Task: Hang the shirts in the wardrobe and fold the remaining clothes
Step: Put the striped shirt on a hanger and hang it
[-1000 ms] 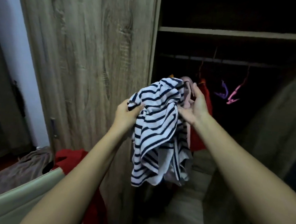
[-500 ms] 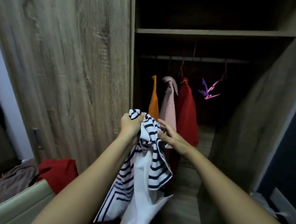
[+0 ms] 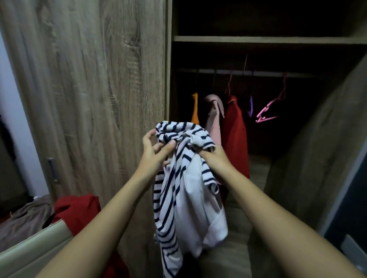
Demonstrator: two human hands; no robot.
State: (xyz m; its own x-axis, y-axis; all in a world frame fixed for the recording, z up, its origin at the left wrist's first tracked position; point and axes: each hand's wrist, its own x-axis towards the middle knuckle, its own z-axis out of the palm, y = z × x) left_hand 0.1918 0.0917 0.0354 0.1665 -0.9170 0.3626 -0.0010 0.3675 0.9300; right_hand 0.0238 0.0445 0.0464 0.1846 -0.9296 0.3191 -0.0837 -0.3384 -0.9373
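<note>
I hold a bunched white shirt with navy stripes (image 3: pixel 182 181) in front of the open wardrobe. My left hand (image 3: pixel 154 152) pinches its top edge with fingers partly spread. My right hand (image 3: pixel 214 158) grips the cloth from the right, its fingers hidden in the folds. The shirt hangs down between my forearms. On the wardrobe rail (image 3: pixel 245 73) hang an orange shirt (image 3: pixel 195 109), a pink shirt (image 3: pixel 214 119) and a red shirt (image 3: pixel 236 133). Beside them hang an empty purple hanger (image 3: pixel 250 109) and an empty pink hanger (image 3: pixel 269 113).
A closed wooden wardrobe door (image 3: pixel 85 80) stands at left, a shelf (image 3: pixel 268 40) above the rail, the open door panel (image 3: pixel 326 146) at right. A red garment (image 3: pixel 76 212) and brownish cloth (image 3: pixel 23 217) lie low left by a pale basket rim (image 3: pixel 30 252).
My view swung right and in toward the wardrobe opening. The striped shirt dropped lower, and my right hand went from touching it with open fingers to gripping it.
</note>
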